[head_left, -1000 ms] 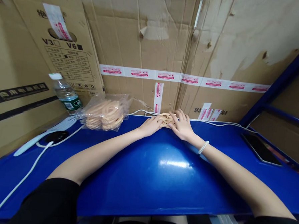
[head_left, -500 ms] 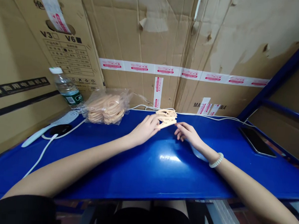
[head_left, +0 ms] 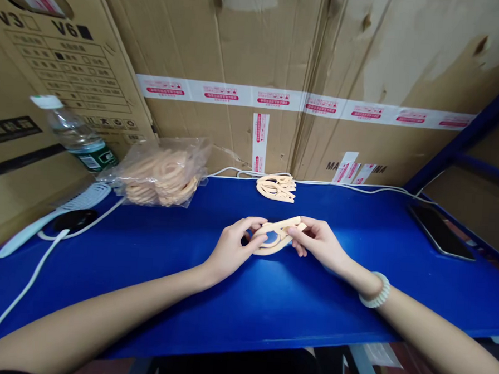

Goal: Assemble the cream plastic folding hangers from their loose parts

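Observation:
Above the middle of the blue table (head_left: 209, 313), a beige, flat looped piece (head_left: 271, 249) with curved bands and an opening in its centre is held between both hands. My left hand (head_left: 228, 246) pinches its rounded left end with thumb and fingers. At the other end, where the bands finish in narrow tips, my right hand (head_left: 324, 244) grips it between thumb and fingers. Behind the hands lies a small stack of similar beige pieces (head_left: 275, 188), near the cardboard wall.
To the left are a clear plastic bag of beige pieces (head_left: 162, 174), a water bottle (head_left: 76, 136), a pale blue slotted brush-like tool (head_left: 33, 228) and a black round object (head_left: 75, 220) with a white cable. A phone (head_left: 442, 231) lies right. Cardboard (head_left: 223, 51) stands behind.
My left hand has drawn one beige piece from the stack toward me. The right hand has closed on its other end. The camera view has tilted down and nearer.

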`<state>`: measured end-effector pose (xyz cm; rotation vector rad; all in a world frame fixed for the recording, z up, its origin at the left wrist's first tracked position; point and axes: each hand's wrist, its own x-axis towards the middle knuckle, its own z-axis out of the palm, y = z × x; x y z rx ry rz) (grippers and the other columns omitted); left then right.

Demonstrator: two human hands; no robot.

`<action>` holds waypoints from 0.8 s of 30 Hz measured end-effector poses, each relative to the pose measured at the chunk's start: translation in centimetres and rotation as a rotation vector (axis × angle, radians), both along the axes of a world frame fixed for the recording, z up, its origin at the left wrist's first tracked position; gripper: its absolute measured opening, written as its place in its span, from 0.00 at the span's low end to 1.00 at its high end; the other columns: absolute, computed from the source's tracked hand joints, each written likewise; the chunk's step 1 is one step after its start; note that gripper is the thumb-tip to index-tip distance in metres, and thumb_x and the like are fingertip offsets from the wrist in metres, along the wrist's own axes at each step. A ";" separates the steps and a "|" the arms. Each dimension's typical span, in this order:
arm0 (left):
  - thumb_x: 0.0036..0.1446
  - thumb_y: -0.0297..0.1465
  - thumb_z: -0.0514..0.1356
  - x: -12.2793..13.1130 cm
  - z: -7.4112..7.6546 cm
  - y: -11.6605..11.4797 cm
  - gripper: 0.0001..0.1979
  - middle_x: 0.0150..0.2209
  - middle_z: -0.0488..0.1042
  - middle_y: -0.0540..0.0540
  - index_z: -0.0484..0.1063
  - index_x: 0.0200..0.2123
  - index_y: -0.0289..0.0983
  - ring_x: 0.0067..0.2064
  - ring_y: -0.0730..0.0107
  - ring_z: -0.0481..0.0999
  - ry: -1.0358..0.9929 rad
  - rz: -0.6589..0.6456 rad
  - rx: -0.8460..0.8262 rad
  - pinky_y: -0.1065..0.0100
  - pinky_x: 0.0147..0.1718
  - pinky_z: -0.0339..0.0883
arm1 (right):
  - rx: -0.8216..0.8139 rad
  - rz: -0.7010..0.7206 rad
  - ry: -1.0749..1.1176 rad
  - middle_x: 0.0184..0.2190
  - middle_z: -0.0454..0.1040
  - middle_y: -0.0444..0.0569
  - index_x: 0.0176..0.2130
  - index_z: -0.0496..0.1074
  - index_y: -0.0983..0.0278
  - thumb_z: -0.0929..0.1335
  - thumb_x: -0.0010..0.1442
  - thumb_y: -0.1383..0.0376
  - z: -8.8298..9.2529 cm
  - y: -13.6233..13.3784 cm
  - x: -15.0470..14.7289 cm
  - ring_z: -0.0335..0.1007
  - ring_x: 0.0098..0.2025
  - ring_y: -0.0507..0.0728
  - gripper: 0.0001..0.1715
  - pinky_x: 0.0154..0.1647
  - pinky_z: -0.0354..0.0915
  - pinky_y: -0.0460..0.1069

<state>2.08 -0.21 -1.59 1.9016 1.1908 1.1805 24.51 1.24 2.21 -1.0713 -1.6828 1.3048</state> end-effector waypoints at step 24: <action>0.60 0.40 0.62 -1.4 0.0 2.3 0.14 0.33 0.75 0.48 0.70 0.41 0.35 0.35 0.68 0.79 -0.480 0.091 -0.247 0.68 0.32 0.79 | -0.178 -0.238 0.252 0.32 0.71 0.44 0.34 0.70 0.62 0.74 0.56 0.53 -0.5 2.1 1.9 0.60 0.26 0.48 0.18 0.23 0.61 0.44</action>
